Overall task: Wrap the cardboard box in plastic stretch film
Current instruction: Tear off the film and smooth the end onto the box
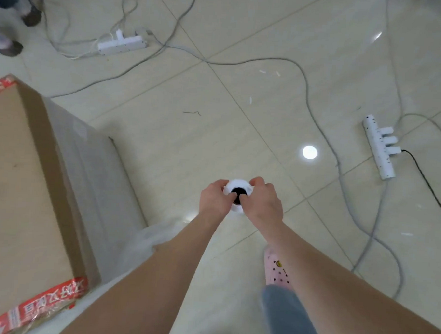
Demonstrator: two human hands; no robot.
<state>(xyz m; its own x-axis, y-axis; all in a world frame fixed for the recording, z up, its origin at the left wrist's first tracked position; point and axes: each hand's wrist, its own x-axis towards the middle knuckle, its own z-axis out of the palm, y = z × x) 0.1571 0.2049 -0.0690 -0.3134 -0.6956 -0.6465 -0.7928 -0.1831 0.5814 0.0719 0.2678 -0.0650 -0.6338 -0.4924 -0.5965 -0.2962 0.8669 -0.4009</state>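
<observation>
- Film roll (238, 187), frame centre, end-on, mostly hidden by left hand (213, 201) and right hand (262, 203), fingers curled round its rim.
- Cardboard box (17, 181) cut off at left edge; open tiles (179, 152) between.

One box (17, 181), one roll (237, 183), two power strips (122, 43) (379, 147)

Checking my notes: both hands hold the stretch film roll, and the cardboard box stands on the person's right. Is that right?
No: the head view shows the cardboard box on the person's left. The left hand and right hand do both hold the stretch film roll.
</observation>
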